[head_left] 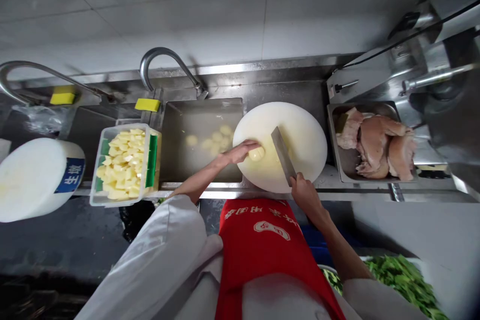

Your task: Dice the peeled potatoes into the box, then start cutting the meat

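Observation:
On a round white cutting board, my left hand is closed on a peeled potato near the board's left side. A line that looks like a cut runs across the potato. My right hand grips the handle of a cleaver at the board's front edge. The blade slants up and left across the board, apart from the potato. Wet, yellowish traces lie by the blade.
Left of the board, a sink holds water and several peeled potatoes. A clear plastic bin holds potato chunks. At the right stands a metal tray of raw meat. A faucet arches over the sink's back.

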A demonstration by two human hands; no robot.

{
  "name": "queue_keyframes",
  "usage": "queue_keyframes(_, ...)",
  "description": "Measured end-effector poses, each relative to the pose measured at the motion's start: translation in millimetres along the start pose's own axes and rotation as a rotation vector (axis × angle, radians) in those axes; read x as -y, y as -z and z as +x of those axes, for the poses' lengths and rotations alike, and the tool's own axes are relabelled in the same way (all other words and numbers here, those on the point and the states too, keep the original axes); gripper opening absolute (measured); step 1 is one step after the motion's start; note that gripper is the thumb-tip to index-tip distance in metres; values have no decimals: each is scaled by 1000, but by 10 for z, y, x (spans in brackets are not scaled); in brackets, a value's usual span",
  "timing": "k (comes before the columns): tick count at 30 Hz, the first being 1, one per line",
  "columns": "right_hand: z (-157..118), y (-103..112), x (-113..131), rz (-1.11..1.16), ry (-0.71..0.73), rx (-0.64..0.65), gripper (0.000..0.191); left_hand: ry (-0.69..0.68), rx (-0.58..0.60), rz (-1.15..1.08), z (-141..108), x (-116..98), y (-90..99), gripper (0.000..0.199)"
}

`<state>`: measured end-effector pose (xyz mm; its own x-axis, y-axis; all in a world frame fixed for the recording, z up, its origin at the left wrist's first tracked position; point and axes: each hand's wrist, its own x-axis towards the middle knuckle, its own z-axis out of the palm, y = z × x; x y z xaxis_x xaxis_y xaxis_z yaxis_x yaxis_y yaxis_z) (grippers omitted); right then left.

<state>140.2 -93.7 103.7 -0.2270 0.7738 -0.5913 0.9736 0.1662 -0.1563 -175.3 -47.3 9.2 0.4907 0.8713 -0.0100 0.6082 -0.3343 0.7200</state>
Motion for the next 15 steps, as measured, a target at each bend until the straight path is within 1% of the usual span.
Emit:
queue_keyframes(1,12,-18,-4,10,-10,-5,27,-3,60,3,20,-32,-8,53)
queue_keyframes(2,15,-28,8,25,-17,-7,26,15,75,6,17,-82,-56,55)
queue_keyframes(3,9,-27,33,42,-21,-7,26,48,51,6,-8,-145,-141,56)
queue_keyframes(4,-7,-19,66,55,-22,-7,27,89,3,2,-53,-216,-254,57)
queue_keyframes(7,-79,27,194,69,-20,23,28,215,-214,-44,-247,-412,-629,55)
queue_keyframes(9,-109,38,282,57,-19,51,30,249,-344,-103,-360,-479,-802,49)
queue_keyframes(11,-94,11,367,44,-4,68,33,234,-430,-161,-425,-486,-879,39)
queue_keyframes(12,-66,-16,410,42,4,73,34,214,-451,-180,-439,-472,-892,35)
queue_keyframes(15,76,-110,530,57,4,101,34,165,-444,-191,-436,-407,-884,31)
